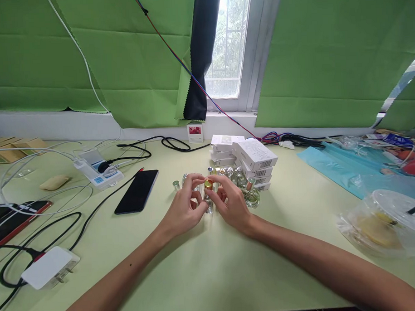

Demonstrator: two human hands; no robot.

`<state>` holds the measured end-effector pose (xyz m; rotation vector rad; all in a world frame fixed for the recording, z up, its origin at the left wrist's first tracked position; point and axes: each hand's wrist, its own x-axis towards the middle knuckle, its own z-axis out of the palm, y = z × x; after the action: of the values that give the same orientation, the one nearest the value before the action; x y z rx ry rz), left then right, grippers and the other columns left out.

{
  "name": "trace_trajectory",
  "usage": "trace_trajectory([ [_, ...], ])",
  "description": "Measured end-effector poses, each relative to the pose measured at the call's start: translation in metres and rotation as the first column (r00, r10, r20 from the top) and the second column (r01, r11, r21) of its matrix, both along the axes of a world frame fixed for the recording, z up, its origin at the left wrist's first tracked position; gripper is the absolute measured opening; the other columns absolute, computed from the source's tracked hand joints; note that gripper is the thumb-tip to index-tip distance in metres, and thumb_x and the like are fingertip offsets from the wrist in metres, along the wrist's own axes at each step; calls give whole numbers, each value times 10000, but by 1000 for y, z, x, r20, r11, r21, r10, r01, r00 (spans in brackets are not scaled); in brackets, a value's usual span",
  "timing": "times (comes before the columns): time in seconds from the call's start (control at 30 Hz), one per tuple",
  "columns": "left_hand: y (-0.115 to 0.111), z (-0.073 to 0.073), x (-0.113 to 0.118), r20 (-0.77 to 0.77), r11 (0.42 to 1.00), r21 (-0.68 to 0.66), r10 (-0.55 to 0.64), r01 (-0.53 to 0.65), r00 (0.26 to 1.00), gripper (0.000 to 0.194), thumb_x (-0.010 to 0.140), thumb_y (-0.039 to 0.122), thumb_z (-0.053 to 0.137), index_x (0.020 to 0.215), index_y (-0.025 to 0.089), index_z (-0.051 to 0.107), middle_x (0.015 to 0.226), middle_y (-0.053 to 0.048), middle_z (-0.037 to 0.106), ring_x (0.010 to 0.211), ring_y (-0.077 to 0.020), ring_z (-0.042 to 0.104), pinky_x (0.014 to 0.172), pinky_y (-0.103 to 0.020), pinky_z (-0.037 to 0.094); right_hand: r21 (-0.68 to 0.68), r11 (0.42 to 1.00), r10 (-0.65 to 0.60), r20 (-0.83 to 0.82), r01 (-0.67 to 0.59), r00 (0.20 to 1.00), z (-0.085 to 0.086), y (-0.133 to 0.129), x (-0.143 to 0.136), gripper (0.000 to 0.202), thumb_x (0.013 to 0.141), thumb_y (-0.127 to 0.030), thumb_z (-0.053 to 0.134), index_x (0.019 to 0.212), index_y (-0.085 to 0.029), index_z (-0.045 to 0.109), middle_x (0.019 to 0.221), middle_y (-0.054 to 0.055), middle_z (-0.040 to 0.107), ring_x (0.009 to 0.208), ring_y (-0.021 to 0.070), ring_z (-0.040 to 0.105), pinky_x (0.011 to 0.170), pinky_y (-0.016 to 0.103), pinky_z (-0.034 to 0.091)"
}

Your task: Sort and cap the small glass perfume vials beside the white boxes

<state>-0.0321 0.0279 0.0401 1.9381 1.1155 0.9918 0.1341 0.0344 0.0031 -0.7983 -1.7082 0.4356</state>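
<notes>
A small clear glass bottle with a shiny gold cap (208, 184) stands upright on the pale green table (205, 273), between both hands. From the left, my left hand (188, 202) closes its fingers on the bottle. My right hand (229, 198) holds the cap area from the other side, fingertips at the gold cap. Fingers hide much of the bottle's body. Just behind the hands are several glass bottles (251, 195) with silver and gold tops, some lying down. One silvery-green top (176, 185) shows left of my left hand.
White boxes (257, 154) are stacked behind the bottles. A black phone (137, 192), power strip (98, 170), cables and a white charger (50, 266) lie left. On the right are blue plastic sheeting (330, 169) and a lidded clear cup (396, 208) in a bag.
</notes>
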Motion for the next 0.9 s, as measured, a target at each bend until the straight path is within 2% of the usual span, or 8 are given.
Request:
trace_trajectory([
  [0.2, 0, 0, 1, 24, 999, -21, -28, 29, 999, 433, 790, 127, 545, 1183, 260, 418, 973, 3, 588, 580, -57, 533, 521, -198, 467, -59, 998, 15, -28, -16, 1000, 0, 0, -1, 200, 970, -252, 576, 1169, -234, 557, 1049, 42, 628, 503, 49, 407, 465, 224, 389],
  [0.43, 1, -1, 0, 10, 999, -9, -33, 33, 999, 452, 790, 117, 543, 1198, 266, 420, 1133, -41, 576, 597, -48, 564, 521, -200, 475, -93, 995, 35, -59, -40, 998, 2, -1, -1, 164, 959, -270, 580, 1114, -224, 554, 1030, 39, 630, 483, 45, 397, 426, 221, 336],
  [0.67, -3, 0, 3, 19, 999, -34, -26, 26, 999, 471, 783, 132, 555, 1209, 271, 410, 1201, -52, 573, 524, -21, 520, 451, -183, 466, -143, 988, 40, -96, -54, 995, 4, -3, -2, 152, 946, -279, 594, 1076, -212, 554, 998, 30, 634, 472, 44, 398, 436, 229, 333],
  [0.9, -5, 0, 6, 25, 999, -39, -28, 29, 999, 474, 788, 138, 571, 1211, 275, 406, 1250, -63, 545, 545, -23, 546, 472, -195, 506, -104, 995, -14, -71, 6, 997, 3, -4, -3, 138, 948, -281, 594, 1054, -207, 544, 1001, 24, 636, 478, 36, 406, 447, 224, 340],
])
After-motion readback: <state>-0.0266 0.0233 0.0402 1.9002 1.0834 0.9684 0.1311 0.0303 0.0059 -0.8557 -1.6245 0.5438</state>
